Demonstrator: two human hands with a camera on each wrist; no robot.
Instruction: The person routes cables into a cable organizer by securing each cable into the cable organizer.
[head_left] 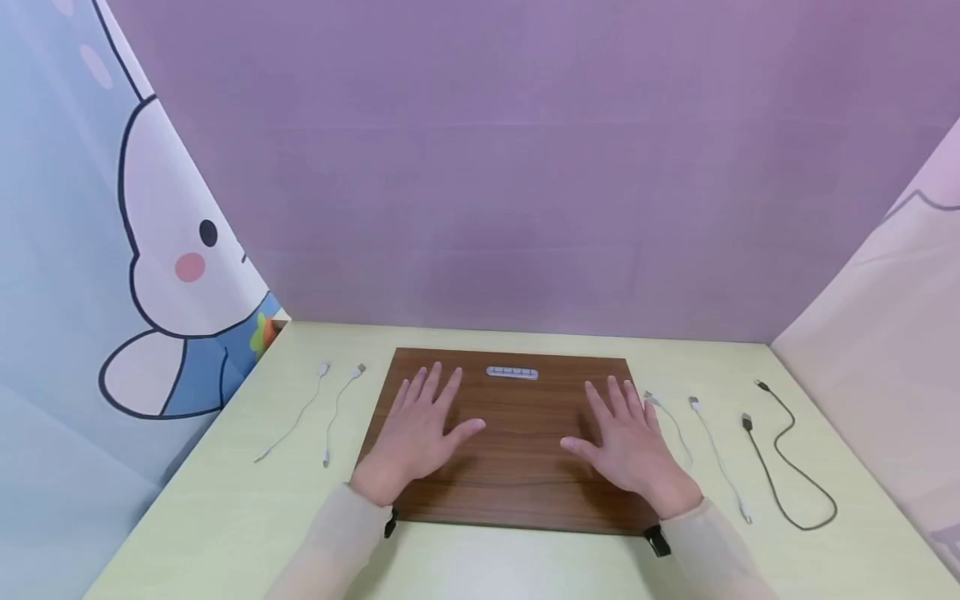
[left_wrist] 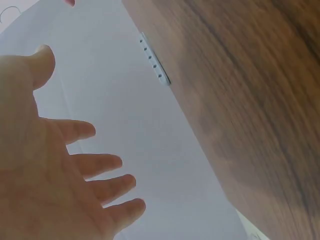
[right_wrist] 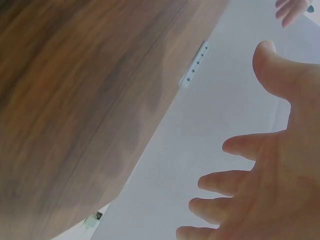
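Note:
Both hands hover palm down over a brown wooden board [head_left: 517,450], fingers spread, with nothing held. My left hand [head_left: 420,425] is above the board's left part; its straight fingers and thumb show in the left wrist view. Over the right part is my right hand [head_left: 626,442], its thumb pointing inward. A small light-coloured cable holder [head_left: 512,372] with several slots lies near the board's far edge, between the hands and beyond them. In the right wrist view the same slotted strip [right_wrist: 194,65] stands up slightly from the wood.
Left of the board lie two white USB cables, one outer [head_left: 300,414] and one inner [head_left: 335,412]. On the right are two more white cables, one near the board [head_left: 678,425] and one farther out [head_left: 720,458], plus a black cable [head_left: 787,458]. A purple backdrop [head_left: 525,167] stands behind.

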